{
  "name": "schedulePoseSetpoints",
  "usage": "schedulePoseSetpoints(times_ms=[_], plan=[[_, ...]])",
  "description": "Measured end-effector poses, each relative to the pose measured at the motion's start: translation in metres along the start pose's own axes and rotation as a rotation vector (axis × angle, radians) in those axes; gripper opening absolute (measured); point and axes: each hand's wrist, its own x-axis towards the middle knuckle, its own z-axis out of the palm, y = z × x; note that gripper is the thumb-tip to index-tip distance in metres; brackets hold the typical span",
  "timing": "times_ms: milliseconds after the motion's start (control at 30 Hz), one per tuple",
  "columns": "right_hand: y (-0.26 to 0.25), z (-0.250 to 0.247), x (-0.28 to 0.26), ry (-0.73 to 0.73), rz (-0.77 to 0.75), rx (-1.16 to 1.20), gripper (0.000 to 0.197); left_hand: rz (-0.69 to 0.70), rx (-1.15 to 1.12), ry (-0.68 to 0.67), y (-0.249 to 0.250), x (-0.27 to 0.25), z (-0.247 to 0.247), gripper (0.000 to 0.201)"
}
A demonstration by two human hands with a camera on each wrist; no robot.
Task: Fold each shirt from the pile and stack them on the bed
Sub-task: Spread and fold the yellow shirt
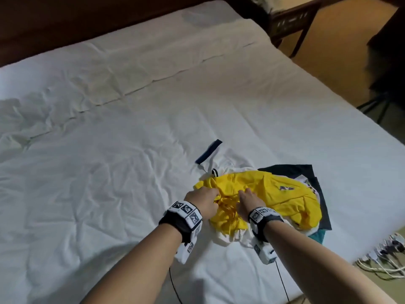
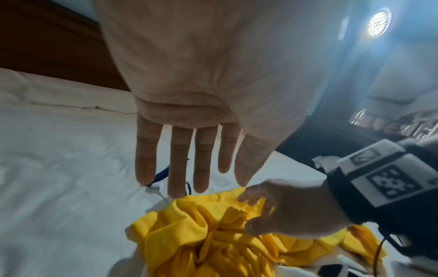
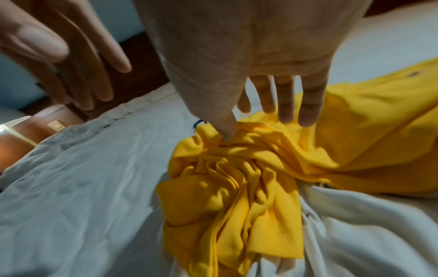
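**First shirt not yet lifted from the pile**

No folded shirt or stack shows anywhere on the bed (image 1: 109, 132), so the job looks to be at its start. The yellow shirt (image 1: 263, 200) lies crumpled on top of the pile (image 1: 311, 176), near the bed's near right edge, over white and dark garments. The left hand (image 1: 202, 199) hovers above its bunched end, fingers straight and spread, holding nothing. The right hand (image 1: 248, 200) is also spread, its thumb and fingertips touching the yellow cloth without pinching it
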Motion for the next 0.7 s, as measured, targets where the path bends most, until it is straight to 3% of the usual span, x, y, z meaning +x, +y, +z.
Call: schedulePoseSetpoints(times_ms=[100,300,467,600,700], plan=[[0.007,0.013,0.033,0.004,-0.002,0.022,0.049,-0.021,-0.02,0.011,-0.002,0.019,0.007,0.036],[0.005,0.007,0.045,0.068,-0.09,0.056,0.022,-0.082,-0.04,0.011,-0.008,0.042,0.012,0.039],[-0.029,-0.049,0.001,0.195,-0.328,0.413,0.005,-0.045,-0.157,0.096,-0.012,0.039,0.002,0.07],[-0.058,-0.098,-0.049,0.395,-0.515,0.562,0.006,0.004,-0.577,0.294,-0.026,0.009,-0.025,0.027],[-0.079,-0.125,-0.087,0.521,-0.641,0.537,0.021,0.068,-0.827,0.472,-0.043,-0.04,-0.054,0.024]])
